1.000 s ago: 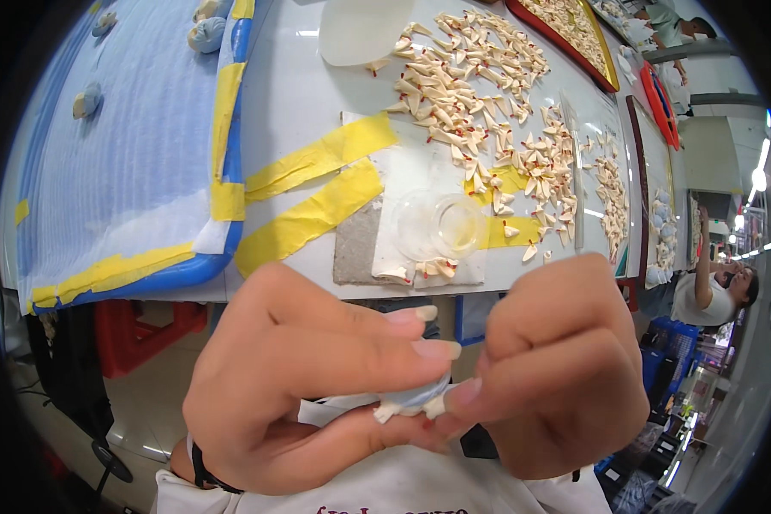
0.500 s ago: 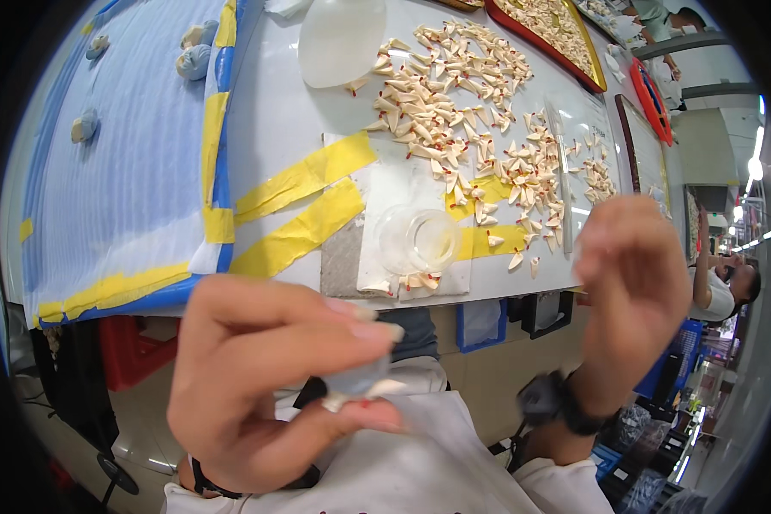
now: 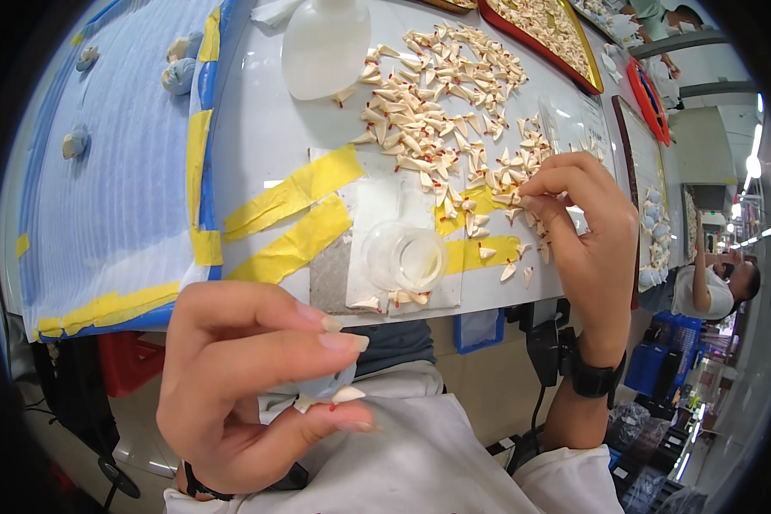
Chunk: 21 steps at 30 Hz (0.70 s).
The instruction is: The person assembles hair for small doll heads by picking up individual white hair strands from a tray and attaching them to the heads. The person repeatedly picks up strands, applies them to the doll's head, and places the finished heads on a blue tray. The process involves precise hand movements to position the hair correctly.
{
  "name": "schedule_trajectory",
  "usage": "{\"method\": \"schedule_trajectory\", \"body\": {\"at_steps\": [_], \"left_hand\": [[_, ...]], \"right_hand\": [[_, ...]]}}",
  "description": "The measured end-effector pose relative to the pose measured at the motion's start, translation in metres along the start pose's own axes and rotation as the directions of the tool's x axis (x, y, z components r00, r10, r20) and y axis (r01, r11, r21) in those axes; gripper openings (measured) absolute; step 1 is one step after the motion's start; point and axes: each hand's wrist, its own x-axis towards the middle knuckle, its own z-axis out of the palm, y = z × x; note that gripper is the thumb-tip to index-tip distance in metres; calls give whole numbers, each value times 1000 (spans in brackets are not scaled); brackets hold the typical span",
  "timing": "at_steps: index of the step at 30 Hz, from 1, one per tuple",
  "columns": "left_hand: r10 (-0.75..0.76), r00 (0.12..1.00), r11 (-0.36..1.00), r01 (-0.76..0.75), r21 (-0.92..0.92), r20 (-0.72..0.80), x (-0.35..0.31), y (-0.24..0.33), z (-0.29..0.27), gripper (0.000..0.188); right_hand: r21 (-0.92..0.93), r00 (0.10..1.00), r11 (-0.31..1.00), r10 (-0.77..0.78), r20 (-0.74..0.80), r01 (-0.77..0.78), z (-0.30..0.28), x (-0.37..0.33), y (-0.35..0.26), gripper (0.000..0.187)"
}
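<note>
Dozens of small cream wedges with red tips (image 3: 441,103) are lying spread over the white table (image 3: 265,128), and my right hand (image 3: 587,231) is reaching into their near edge, fingertips (image 3: 529,199) pinching narrowly around one piece by the yellow tape (image 3: 295,218). My left hand (image 3: 248,377) is holding a small pale blue part (image 3: 327,387) low over my lap, thumb and fingers closed on it, one wedge already sitting against it. I am judging this the fetching step; next calls for lifting a single wedge cleanly and carrying it across to the held part, clearing the clear cup (image 3: 405,255).
</note>
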Motion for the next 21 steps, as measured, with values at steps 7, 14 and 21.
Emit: {"method": "schedule_trajectory", "body": {"at_steps": [7,14,21], "left_hand": [[-24,999,1000,24,-7,30,-2,2,-7,44],[-76,995,944,49,-325,-70,-6,4,6,42],[5,999,963,10,-268,54,-6,5,-1,37]], "right_hand": [[281,941,953,194,-276,-114,-8,-11,-7,9],[532,948,837,263,-181,-130,-16,-24,-37,15],[493,987,867,17,-161,65,3,-18,-47,16]]}}
